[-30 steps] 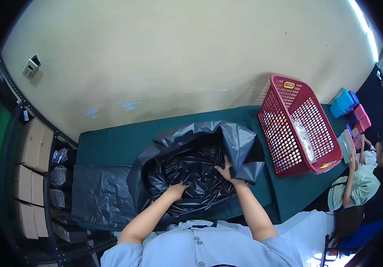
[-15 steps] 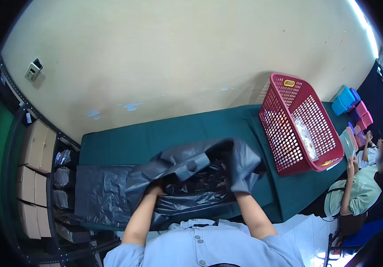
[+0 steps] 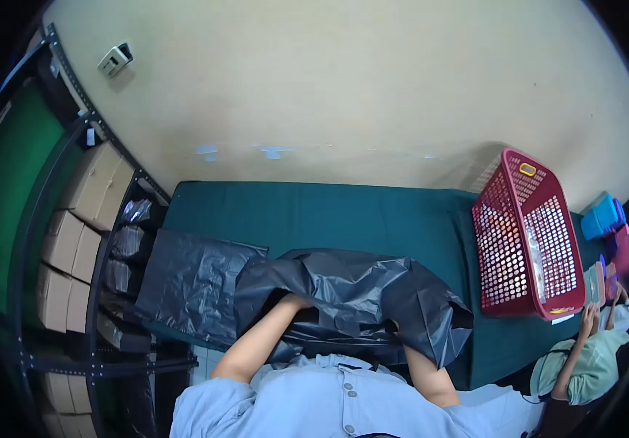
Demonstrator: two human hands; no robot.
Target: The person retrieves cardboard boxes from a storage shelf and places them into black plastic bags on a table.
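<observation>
A large black plastic bag (image 3: 343, 281) lies bunched across the near side of the green-covered table (image 3: 314, 215). My left hand (image 3: 297, 301) reaches under the bag's raised edge, and its fingers are hidden inside. Black plastic covers my right hand completely; only the forearm shows below the bag's right part. To the left, a flat, folded sheet of black plastic (image 3: 197, 281) rests on the table, partly under the bag.
A tall red perforated basket (image 3: 500, 255) stands on the table's right side, with clear-wrapped items inside. Shelves at left hold cardboard boxes (image 3: 73, 244) and packets (image 3: 128, 241). Co-workers (image 3: 584, 365) sit at far right near blue containers (image 3: 599, 217).
The bag's opening has folded down over both hands, and its far side has collapsed toward me. The view has turned, so the basket appears farther right. The nearest co-worker's arms have shifted.
</observation>
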